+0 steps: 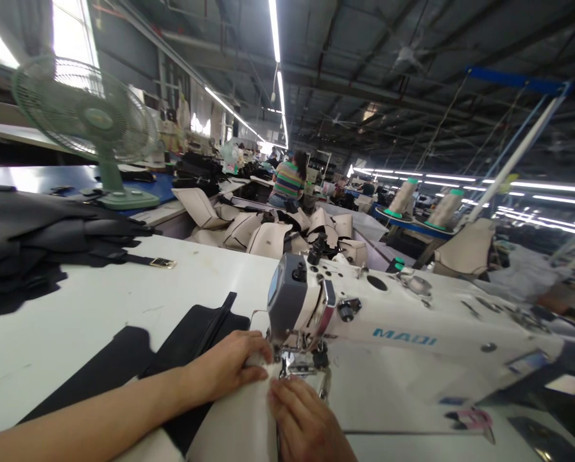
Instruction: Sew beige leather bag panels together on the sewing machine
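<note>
One beige panel at needle end of sewing machine. Left hand, right hand: fingers touching panel; grip, I cannot tell. Two black pieces left of panel. Open tabletop beyond them, toward far edge. Two thread cones past machine.

Left hand is left bare, skin uncovered; a slim wrist is shown, smoothly outlined. Left forearm is bared too, gently tapered toward the wrist, cut off by the frame's left edge. Right hand is likewise uncovered; a broad back and slender fingers are shown, cropped by the bottom edge. Nail detail on both is blurred.
</note>
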Motion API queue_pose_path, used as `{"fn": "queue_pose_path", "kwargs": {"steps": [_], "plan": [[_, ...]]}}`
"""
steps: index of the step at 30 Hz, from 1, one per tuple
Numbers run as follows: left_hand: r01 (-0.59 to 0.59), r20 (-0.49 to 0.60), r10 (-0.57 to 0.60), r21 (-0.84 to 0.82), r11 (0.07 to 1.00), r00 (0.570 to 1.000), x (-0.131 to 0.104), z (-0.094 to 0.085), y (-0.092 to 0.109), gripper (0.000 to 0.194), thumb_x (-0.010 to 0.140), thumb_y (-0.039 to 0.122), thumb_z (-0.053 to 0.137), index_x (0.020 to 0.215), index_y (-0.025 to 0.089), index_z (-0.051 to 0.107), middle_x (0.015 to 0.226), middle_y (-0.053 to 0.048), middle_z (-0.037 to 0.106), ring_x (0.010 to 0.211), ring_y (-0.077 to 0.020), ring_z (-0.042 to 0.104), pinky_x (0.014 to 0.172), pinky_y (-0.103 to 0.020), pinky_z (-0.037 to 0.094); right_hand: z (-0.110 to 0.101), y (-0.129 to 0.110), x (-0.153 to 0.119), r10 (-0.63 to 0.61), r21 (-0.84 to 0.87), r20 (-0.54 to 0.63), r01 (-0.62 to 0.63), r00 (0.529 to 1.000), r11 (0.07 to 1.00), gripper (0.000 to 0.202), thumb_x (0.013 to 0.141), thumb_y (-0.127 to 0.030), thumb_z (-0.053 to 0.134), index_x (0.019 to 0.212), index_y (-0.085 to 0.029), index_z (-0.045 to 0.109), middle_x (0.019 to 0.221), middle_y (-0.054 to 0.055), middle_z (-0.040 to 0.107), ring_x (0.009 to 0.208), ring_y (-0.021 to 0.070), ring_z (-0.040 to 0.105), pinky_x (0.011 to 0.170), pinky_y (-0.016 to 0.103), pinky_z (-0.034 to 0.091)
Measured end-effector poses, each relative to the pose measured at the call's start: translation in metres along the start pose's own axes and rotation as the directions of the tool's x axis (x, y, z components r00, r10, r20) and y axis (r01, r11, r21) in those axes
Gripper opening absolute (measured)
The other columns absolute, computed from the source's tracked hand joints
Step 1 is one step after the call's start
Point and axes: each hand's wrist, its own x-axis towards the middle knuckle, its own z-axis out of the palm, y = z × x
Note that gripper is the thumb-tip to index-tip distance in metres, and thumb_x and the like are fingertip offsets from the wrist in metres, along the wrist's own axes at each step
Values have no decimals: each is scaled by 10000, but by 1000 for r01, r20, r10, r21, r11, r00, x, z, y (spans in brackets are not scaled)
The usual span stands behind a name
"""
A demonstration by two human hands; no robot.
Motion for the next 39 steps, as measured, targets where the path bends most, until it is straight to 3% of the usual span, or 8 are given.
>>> {"fn": "queue_pose_path", "kwargs": {"steps": [8,13,16,19,22,26,33,39], "plan": [[-17,61,12,85,996,998,-2,-3,2,225,842,278,605,1057,214,631,1054,-43,615,1005,-195,599,910,-291,439,-8,-5,1,74,108,103,-85,992,991,351,892,-67,402,1195,-87,577,1141,111,644,1047,226,593,924,374,521],[-39,235,-10,205,978,972,-31,-65,33,432,907,459,502,1277,244,560,1304,-105,527,1134,-228,572,981,-321,428,-33,-15,-4,280,258,269,-349,922,901,448,842,-46,448,1273,-156,496,1283,85,532,1173,221,490,1021,393,432],[-15,129,-60,514,857,990,-67,-91,74,499,930,552,399,1325,271,515,1417,-105,452,1238,-285,494,996,-400,420,-50,-26,-12,488,300,298,-566,821,768,320,842,-32,395,1099,-156,539,1100,101,551,1043,225,531,938,419,465],[-173,65,180,706,687,981,-112,-69,111,603,875,632,432,1366,284,462,1398,-53,489,1260,-271,465,1012,-392,401,-59,-44,-21,563,332,342,-657,752,677,229,792,-23,428,925,-168,545,963,79,537,967,245,510,888,447,441],[-228,29,359,819,526,933,-154,-15,127,736,837,698,418,1403,227,418,1366,-54,526,1316,-240,385,1161,-380,111,-59,-61,-24,571,453,409,-701,712,551,237,742,-16,453,891,-166,560,963,71,546,985,244,489,894,423,410],[-66,-89,318,892,447,944,-174,33,120,715,848,635,485,1423,222,379,1462,-39,410,1387,-241,263,1178,-387,48,-60,-67,-16,599,646,447,-703,664,298,287,686,0,431,870,-152,590,977,62,573,961,204,521,851,333,420],[56,-186,404,948,312,896,-133,42,106,485,950,242,358,1420,124,364,1490,-99,351,1376,-253,300,1179,-448,121,-69,-56,4,600,724,314,-595,736,350,354,630,67,485,859,-154,640,925,10,622,897,142,568,805,220,441],[-52,-92,564,971,234,821,-122,21,90,485,891,74,339,1363,110,446,1449,-98,420,1327,-238,391,1177,-400,173,-54,-57,20,603,600,180,-572,777,559,253,677,22,714,831,-177,690,907,2,659,935,166,567,876,255,421]]}}
